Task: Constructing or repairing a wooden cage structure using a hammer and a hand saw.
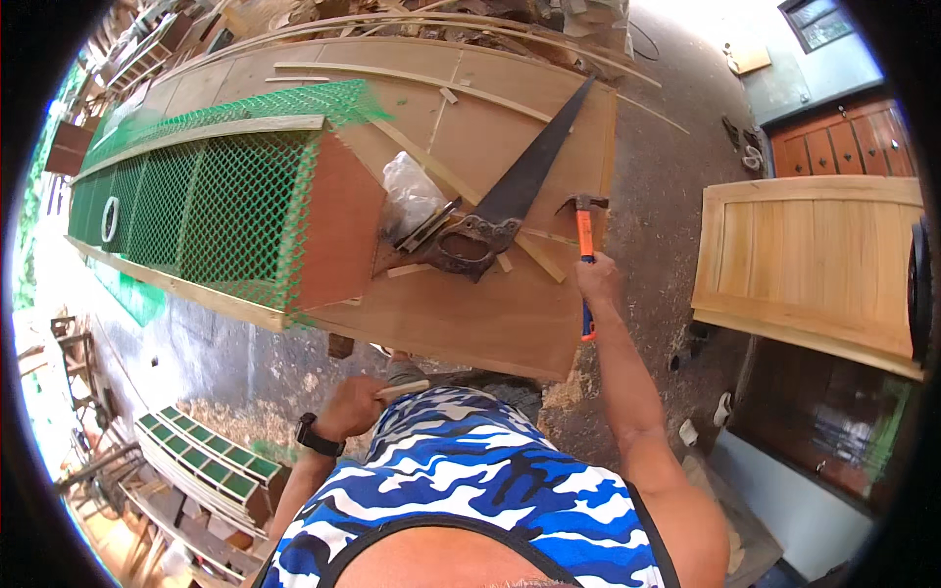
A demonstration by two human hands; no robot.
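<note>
Head view: what is the right hand doing?

— It is curling tight around the hammer by the board's right edge. The metal end is pointing away, maybe so it won't bump the body.

— And the left hand?

— It is pinching a pale stick near the shirt.

— Why is the saw lying there?

— It is resting on the board, probably because both hands are full.
</note>
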